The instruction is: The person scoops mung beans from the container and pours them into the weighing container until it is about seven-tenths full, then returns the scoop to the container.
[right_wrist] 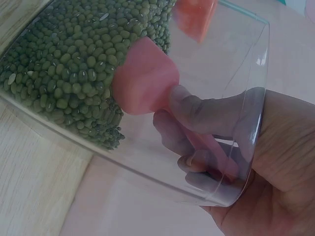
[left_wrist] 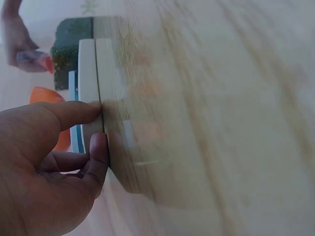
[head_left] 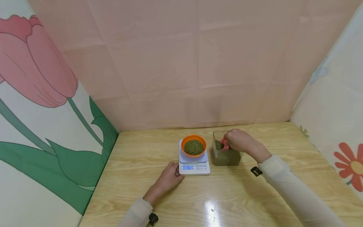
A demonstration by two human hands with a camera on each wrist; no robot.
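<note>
A white kitchen scale stands on the table with its display lit. On its platform sits an orange bowl of green mung beans. My left hand holds the scale's front left corner, thumb along the front edge and fingers bent at the side. To the right of the scale is a clear plastic container part-filled with mung beans. My right hand reaches inside it and grips a pink scoop by the handle. The scoop's head lies against the beans; what it contains is hidden.
The wooden table meets a pink-covered wall just behind the scale and container. Printed side walls with a tulip and a red flower flank it. A black strap piece hangs at the right cuff.
</note>
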